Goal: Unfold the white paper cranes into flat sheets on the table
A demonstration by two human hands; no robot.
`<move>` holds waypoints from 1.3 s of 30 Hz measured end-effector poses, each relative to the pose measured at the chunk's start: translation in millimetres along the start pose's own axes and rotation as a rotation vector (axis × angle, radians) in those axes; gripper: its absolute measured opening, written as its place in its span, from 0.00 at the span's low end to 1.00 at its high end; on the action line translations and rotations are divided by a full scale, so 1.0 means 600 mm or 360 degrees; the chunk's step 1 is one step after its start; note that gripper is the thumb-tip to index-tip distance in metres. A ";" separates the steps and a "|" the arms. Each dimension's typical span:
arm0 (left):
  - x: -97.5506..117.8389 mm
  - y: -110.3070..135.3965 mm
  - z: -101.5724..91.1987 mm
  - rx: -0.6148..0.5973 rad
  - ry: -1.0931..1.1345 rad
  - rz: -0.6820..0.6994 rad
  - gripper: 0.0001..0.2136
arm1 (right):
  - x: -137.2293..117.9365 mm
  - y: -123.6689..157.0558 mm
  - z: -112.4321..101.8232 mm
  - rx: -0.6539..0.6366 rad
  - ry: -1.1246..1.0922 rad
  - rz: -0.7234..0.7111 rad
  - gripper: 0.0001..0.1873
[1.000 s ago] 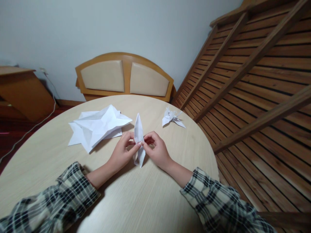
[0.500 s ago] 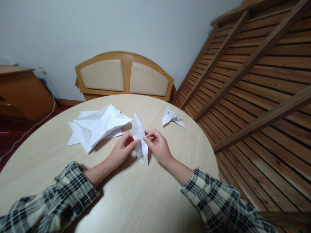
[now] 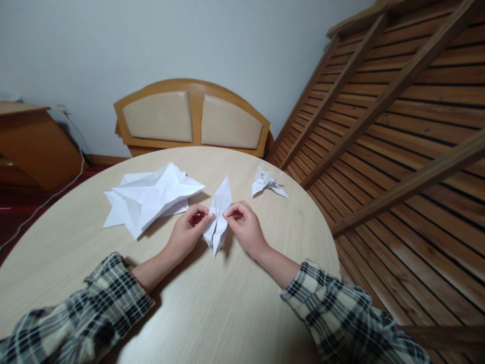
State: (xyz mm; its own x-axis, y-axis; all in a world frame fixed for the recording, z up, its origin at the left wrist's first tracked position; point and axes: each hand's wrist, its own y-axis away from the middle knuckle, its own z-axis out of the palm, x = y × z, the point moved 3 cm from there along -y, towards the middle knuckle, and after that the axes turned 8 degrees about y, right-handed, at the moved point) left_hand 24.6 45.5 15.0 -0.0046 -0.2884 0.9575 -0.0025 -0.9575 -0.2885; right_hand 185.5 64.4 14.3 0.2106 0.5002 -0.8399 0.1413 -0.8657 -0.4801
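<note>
Between my hands, above the middle of the table, is a folded piece of white paper [image 3: 221, 200], long and pointed at its far end, with narrow flaps towards me. My left hand [image 3: 190, 227] pinches its left edge between thumb and fingers. On the opposite edge, my right hand [image 3: 246, 227] is closed in a similar pinch. The fingertips behind the paper are partly hidden. To the left lie larger creased white sheets [image 3: 155, 194] with star-like points. A small folded paper flower [image 3: 267, 182] with curled petals rests at the right.
The round pale wooden table [image 3: 212, 313] carries all the paper. Beyond its far edge stands a headboard [image 3: 196, 111] with two cream panels. Wooden slats [image 3: 401, 151] lean along the right side. At the left are a brown desk [image 3: 30, 144] and a white cable [image 3: 49, 202].
The folded paper has turned in my fingers: its far tip now leans right, and its near flaps have closed up and shifted left. Both hands stay in nearly the same place.
</note>
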 end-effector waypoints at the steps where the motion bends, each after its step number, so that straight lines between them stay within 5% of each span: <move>1: 0.000 0.001 0.001 -0.0005 0.0027 0.0015 0.08 | -0.004 0.001 -0.001 -0.0003 0.0039 -0.0028 0.06; 7: 0.005 0.005 0.000 -0.0028 -0.0173 0.0209 0.04 | -0.016 0.003 -0.004 -0.0093 0.0286 -0.0153 0.10; 14: 0.007 0.003 -0.011 0.0005 -0.0504 0.0296 0.10 | -0.007 0.000 -0.007 -0.0398 0.0517 -0.0235 0.14; 21: 0.014 0.004 -0.015 -0.0195 -0.0656 0.0504 0.12 | -0.019 0.000 -0.015 -0.0459 0.0846 -0.0340 0.13; 31: 0.022 0.007 -0.014 -0.0412 -0.0676 0.0594 0.13 | -0.033 0.003 -0.017 -0.0592 0.1065 -0.0420 0.12; 39: 0.022 0.000 -0.021 -0.0277 -0.0666 0.0419 0.10 | -0.027 -0.001 -0.017 -0.0661 0.1217 -0.0747 0.06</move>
State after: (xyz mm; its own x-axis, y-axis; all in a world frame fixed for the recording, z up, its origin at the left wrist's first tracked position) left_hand 11.6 41.5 27.5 0.3725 -0.5303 0.7616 -0.2212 -0.8478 -0.4820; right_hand 192.1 57.3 31.0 0.5940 0.7944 -0.1270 0.6678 -0.5750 -0.4727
